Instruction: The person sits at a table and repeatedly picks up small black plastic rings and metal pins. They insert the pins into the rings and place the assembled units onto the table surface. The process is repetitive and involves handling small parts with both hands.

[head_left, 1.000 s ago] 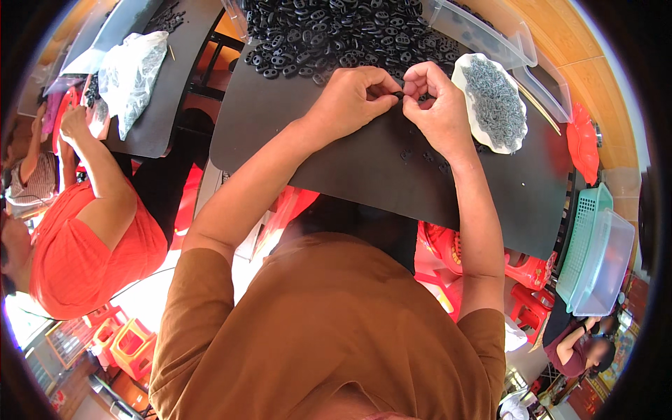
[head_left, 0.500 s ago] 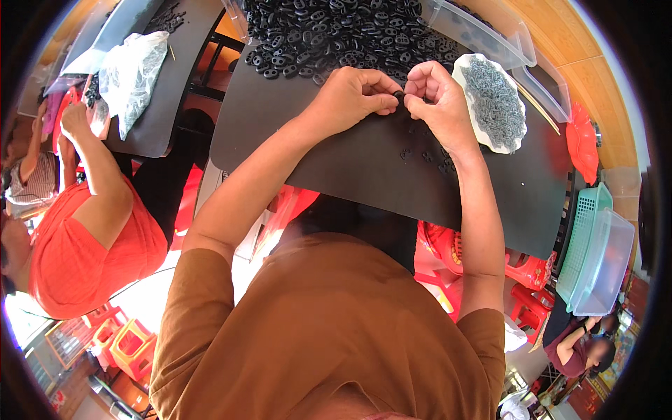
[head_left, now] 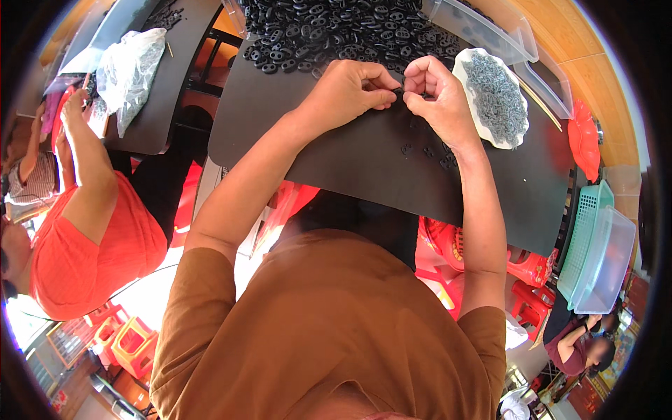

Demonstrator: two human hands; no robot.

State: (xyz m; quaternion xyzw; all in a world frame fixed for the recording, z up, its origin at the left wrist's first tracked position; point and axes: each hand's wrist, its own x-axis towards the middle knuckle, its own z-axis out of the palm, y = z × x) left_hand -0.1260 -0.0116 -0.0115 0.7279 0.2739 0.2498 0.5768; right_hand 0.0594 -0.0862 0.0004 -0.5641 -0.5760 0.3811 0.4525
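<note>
My left hand (head_left: 353, 93) pinches a small black plastic piece (head_left: 398, 93) between thumb and forefinger, just above the dark tabletop. My right hand (head_left: 442, 101) meets it from the other side, thumb and forefinger closed; anything held in them is too small to make out. Beyond both hands lies a large heap of black oval pieces with two holes (head_left: 350, 31). A white scalloped dish (head_left: 462, 66) of tiny grey metal parts (head_left: 495, 101) stands right of my right hand. Several loose black bits (head_left: 446, 158) lie by my right wrist.
Clear plastic bins (head_left: 483, 28) border the heap. Thin sticks (head_left: 539, 101) lie beside the dish. Farther right are a red flower-shaped dish (head_left: 584, 140) and a green basket (head_left: 582, 238). Leftward, a person in red (head_left: 105, 252) sits at another table with a plastic bag (head_left: 129, 77).
My hands stay together with only slight finger shifts. My left hand has edged up a little. The person at left has moved an arm.
</note>
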